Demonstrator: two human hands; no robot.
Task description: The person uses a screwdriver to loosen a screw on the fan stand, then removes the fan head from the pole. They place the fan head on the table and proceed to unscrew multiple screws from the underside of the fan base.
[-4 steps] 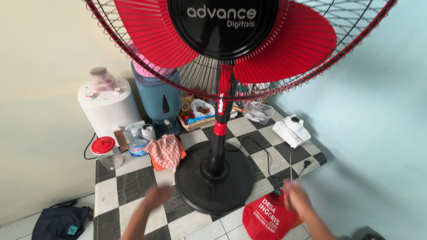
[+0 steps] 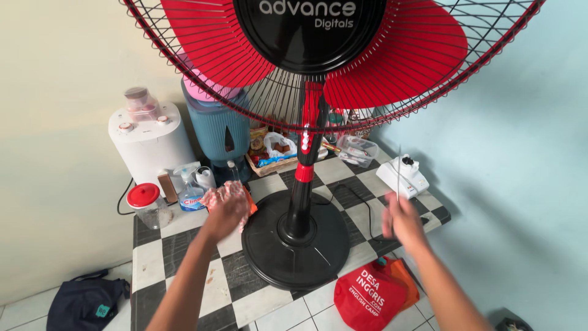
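Note:
A stand fan with red blades and a black wire grille (image 2: 429,98) fills the top of the head view; its black pole (image 2: 303,184) rises from a round black base (image 2: 294,245) on a black-and-white checkered counter (image 2: 184,245). My left hand (image 2: 225,208) rests on a pink patterned cloth (image 2: 245,195) left of the base. Right of the base, my right hand (image 2: 401,220) is closed around a thin metal rod (image 2: 399,171) that points upward.
A white appliance (image 2: 150,144), a teal container (image 2: 217,132), a spray bottle (image 2: 188,190) and a red-lidded jar (image 2: 146,205) stand at the back left. A basket of packets (image 2: 275,153) and a white device (image 2: 402,175) sit behind. A red bag (image 2: 373,297) and a dark bag (image 2: 86,303) lie lower down.
Both hands have moved up and away from me. My left hand reached the pink cloth, and my right hand lifted the thin rod higher.

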